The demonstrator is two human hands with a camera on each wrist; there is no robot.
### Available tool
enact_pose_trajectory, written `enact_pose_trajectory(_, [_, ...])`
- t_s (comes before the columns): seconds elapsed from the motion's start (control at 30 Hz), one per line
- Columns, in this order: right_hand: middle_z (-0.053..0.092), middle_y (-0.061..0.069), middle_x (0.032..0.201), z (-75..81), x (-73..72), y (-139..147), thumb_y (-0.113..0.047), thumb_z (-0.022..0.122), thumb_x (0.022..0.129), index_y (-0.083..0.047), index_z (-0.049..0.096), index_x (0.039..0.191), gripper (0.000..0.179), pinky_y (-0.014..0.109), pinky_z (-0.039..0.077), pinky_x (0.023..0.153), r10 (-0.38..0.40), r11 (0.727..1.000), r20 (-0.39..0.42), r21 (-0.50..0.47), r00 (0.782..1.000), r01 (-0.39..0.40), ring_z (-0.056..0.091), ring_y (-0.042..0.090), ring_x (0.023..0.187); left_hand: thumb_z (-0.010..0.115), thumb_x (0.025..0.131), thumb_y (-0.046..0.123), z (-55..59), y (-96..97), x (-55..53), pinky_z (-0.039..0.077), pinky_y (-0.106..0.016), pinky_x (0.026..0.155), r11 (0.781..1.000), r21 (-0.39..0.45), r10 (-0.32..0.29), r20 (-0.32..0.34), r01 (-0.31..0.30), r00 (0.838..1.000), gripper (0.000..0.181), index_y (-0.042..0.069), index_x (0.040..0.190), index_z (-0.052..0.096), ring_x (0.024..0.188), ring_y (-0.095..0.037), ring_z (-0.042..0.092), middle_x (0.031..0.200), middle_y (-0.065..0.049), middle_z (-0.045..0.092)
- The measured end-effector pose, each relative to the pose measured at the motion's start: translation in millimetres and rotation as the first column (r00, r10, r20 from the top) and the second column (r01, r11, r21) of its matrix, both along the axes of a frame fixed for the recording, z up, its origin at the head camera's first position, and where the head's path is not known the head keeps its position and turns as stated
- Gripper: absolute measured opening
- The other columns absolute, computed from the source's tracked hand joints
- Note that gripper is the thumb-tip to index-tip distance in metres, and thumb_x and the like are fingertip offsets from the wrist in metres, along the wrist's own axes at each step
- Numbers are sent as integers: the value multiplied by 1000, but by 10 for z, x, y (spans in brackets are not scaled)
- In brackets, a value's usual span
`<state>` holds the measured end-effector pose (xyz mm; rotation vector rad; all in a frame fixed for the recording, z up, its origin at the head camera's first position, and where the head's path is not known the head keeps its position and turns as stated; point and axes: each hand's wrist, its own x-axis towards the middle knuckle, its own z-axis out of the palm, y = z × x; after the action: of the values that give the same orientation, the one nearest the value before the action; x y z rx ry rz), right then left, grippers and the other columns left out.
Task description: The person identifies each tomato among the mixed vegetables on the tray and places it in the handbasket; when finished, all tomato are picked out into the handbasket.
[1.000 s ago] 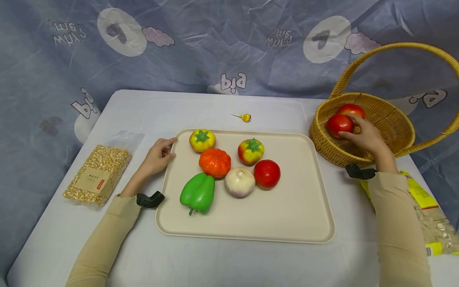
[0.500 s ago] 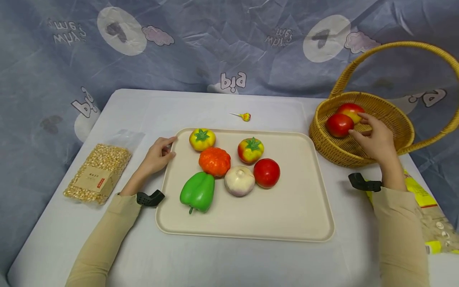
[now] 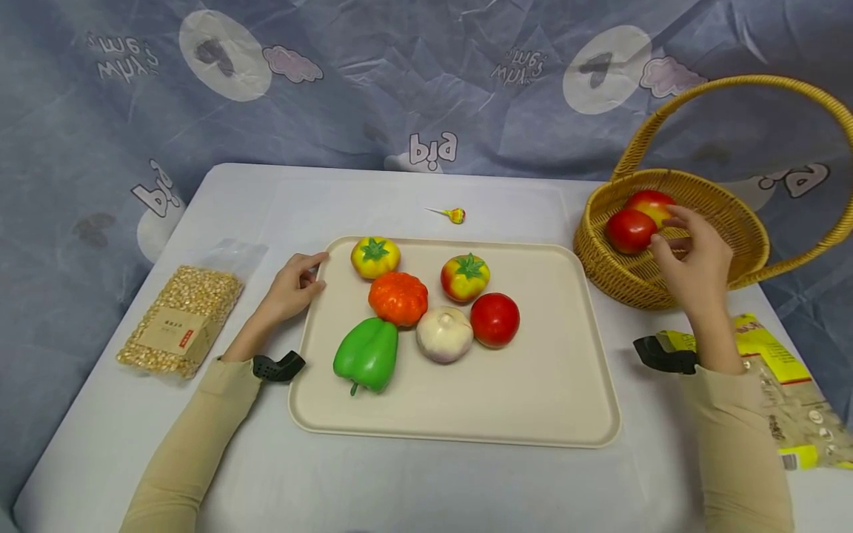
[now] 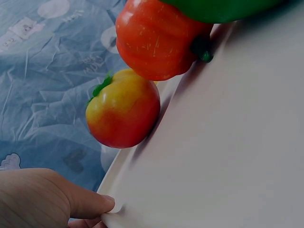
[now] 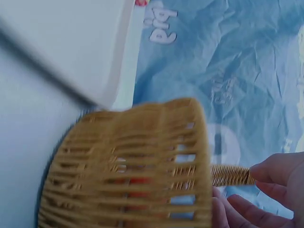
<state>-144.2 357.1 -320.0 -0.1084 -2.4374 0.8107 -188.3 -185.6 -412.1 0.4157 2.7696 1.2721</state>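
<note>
My left hand (image 3: 291, 287) pinches the left rim of the beige tray (image 3: 553, 370); the left wrist view has its thumb (image 4: 97, 202) on top and fingertips below. Over the wicker basket (image 3: 616, 285) my right hand (image 3: 700, 263) hangs with loosely bent fingers and nothing between them. Two toy fruits lie in the basket: a red one (image 3: 629, 231) and a red-yellow one (image 3: 648, 201) behind. On the tray are a yellow tomato (image 3: 375, 258), a red-yellow tomato (image 3: 464, 277), an orange pumpkin (image 3: 397, 299), a green bell pepper (image 3: 366, 357), a garlic bulb (image 3: 444, 335) and a red tomato (image 3: 495, 320).
A bag of corn kernels (image 3: 193, 311) lies left of the tray. Behind the tray is a lollipop (image 3: 456, 215). A yellow-edged packet (image 3: 793, 392) sits partly under my right forearm. The basket's tall handle (image 3: 753, 80) arches up at the back right.
My right hand has let go of the red fruit in the basket and drawn back toward the basket's near right side. The left hand has stayed on the tray.
</note>
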Motion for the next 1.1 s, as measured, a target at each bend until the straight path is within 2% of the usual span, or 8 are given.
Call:
enact_pose_trajectory(0.07, [66, -4, 105, 2, 24, -57, -12, 59, 87, -9, 60, 124, 38, -4, 33, 65, 20, 1000, -38, -1, 999, -20, 42, -27, 66, 54, 89, -2, 0, 1, -2, 37, -16, 67, 1000, -2, 0, -4, 0, 1000, 50, -5, 138, 43, 80, -24, 48, 116, -27, 48])
enact_pose_trajectory(0.17, [53, -30, 97, 0, 52, -135, -8, 60, 85, -8, 62, 122, 37, -4, 35, 66, 67, 998, -109, 1, 992, -67, 44, -27, 67, 54, 89, -2, 3, 1, -9, 37, -17, 67, 1000, -5, 0, -8, 0, 1000, 50, -5, 137, 43, 80, -23, 47, 115, -27, 49])
enact_pose_trajectory(0.23, [46, -37, 96, 0, 65, -184, -5, 61, 84, -6, 63, 120, 36, -4, 35, 66, 107, 994, -151, 8, 983, -107, 44, -27, 67, 54, 89, -2, 4, 1, -12, 37, -17, 67, 1000, -5, -2, -9, 2, 1000, 50, -5, 137, 43, 80, -23, 47, 115, -27, 49])
enact_pose_trajectory(0.37, [50, -30, 97, -14, 109, -273, -4, 60, 83, -4, 64, 117, 35, -4, 36, 66, 157, 988, -184, 26, 970, -155, 45, -26, 67, 54, 89, -1, 2, 4, -8, 36, -16, 66, 1000, 0, -3, -6, 3, 1000, 50, -5, 138, 43, 79, -23, 47, 115, -27, 49])
enact_pose_trajectory(0.47, [62, -8, 96, -39, 158, -345, -2, 59, 82, -3, 64, 117, 35, -3, 37, 66, 194, 981, -185, 36, 963, -191, 45, -25, 68, 54, 90, 0, 0, 3, 3, 35, -15, 65, 1000, 2, -7, -1, 7, 1000, 50, -5, 138, 42, 79, -22, 47, 116, -27, 48])
enact_pose_trajectory(0.6, [64, 20, 100, -60, 215, -456, 1, 59, 81, -1, 64, 116, 35, -3, 38, 70, 263, 965, -187, 62, 947, -256, 45, -24, 71, 55, 90, 0, -5, -8, 1, 36, -16, 66, 1000, -5, -5, -5, 5, 1000, 50, -5, 138, 42, 80, -23, 47, 118, -28, 48])
enact_pose_trajectory(0.83, [65, 20, 98, -103, 291, -674, 9, 62, 78, 1, 65, 114, 37, -1, 40, 73, 362, 932, -203, 69, 910, -356, 48, -21, 72, 54, 89, -2, -8, -10, -9, 38, -20, 68, 1000, -9, -4, -9, 4, 1000, 50, -5, 138, 43, 79, -23, 47, 117, -28, 49])
enact_pose_trajectory(1.1, [64, 12, 100, -189, 363, -859, 12, 68, 73, 0, 64, 115, 44, 0, 42, 68, 485, 875, -133, 86, 864, -477, 51, -11, 68, 54, 90, -1, -23, -3, -6, 37, -19, 68, 1000, -12, -9, -7, 9, 1000, 50, -5, 138, 42, 80, -23, 47, 117, -27, 48])
